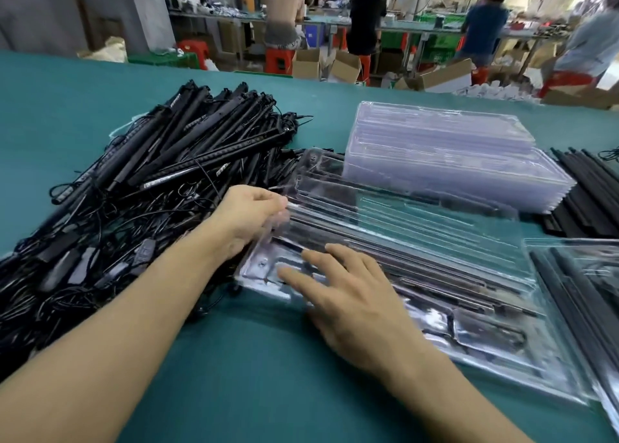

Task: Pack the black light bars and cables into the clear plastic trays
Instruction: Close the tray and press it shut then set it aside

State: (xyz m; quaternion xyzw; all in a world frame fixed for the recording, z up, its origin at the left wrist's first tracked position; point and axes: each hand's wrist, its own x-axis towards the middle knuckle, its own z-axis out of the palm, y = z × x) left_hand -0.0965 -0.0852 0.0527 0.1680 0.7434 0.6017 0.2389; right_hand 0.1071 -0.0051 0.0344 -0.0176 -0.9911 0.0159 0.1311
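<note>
A big heap of black light bars with tangled cables (140, 181) covers the left of the green table. In front of me lies a clear plastic tray (469, 352) with black bars and a cable in it. Its clear hinged lid (418, 221) stands half raised over it. My left hand (248, 218) pinches the lid's left edge. My right hand (355, 305) rests flat, fingers spread, on the tray's left end. A stack of empty clear trays (445, 154) stands behind.
A filled tray (589, 295) sits at the right edge, with a bundle of black bars (589, 201) behind it. Bare green table (248, 369) lies near me. Beyond the far edge, people work at benches among cardboard boxes and red stools.
</note>
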